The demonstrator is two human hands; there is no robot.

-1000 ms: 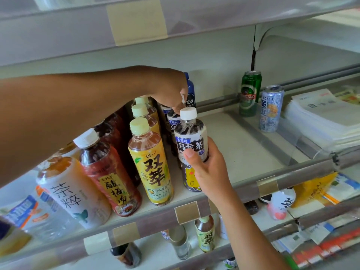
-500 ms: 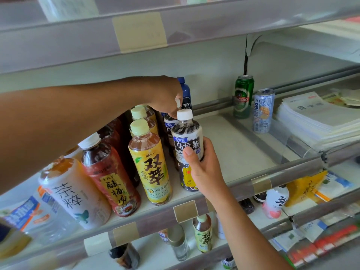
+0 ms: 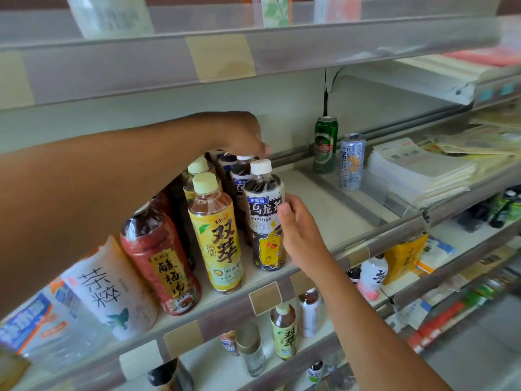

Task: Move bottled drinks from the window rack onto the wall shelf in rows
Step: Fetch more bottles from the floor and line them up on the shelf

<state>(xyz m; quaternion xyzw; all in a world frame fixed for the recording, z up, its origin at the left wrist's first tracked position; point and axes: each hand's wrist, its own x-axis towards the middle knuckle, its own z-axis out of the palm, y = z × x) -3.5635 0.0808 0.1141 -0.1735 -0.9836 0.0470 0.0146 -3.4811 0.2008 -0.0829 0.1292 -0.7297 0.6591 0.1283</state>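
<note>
I'm settling 1 tea bottle (image 3: pixel 263 218) in its row, R hand (image 3: pixel 300 235) gripping it. L hand (image 3: pixel 242 134): can't tell. Next: releasing gently.

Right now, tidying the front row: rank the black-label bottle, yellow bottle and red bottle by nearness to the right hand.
1. Black-label bottle, held by the right hand.
2. Yellow bottle, next left.
3. Red bottle, farther left.

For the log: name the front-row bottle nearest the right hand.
The dark oolong bottle, white-capped, rightmost in front; the right hand holds its side. The yellow bottle and red bottle stand further left.
</note>
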